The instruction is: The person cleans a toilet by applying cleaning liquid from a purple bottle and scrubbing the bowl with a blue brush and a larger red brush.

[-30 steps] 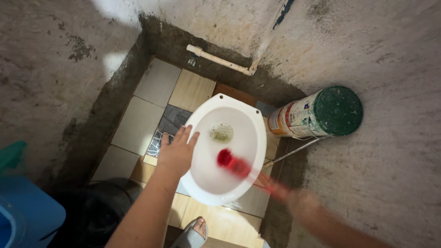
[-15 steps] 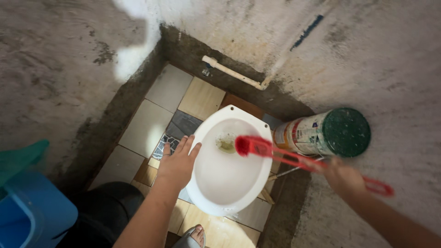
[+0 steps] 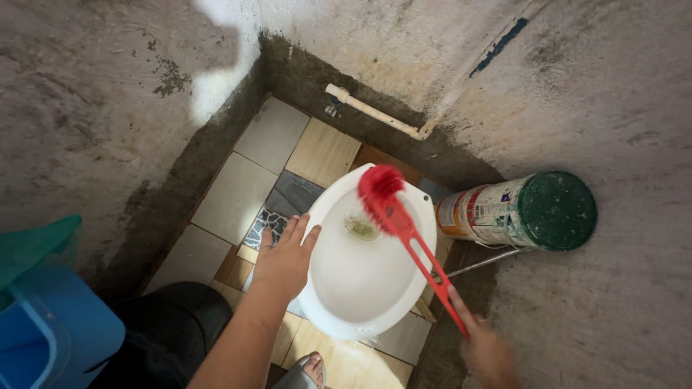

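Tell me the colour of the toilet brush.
Red, head and handle alike: toilet brush, clearest in the head view.

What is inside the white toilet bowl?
Inside the white toilet bowl there is a yellowish stain around the drain hole. The red brush is held over the far rim by the right hand, hiding part of it.

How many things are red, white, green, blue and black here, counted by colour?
Red: 1, the brush held in the right hand
White: 2, the toilet bowl under the left hand and the pipe
Green: 2, the can lid and the bag
Blue: 1, the bin
Black: 1, the bucket
Total: 7
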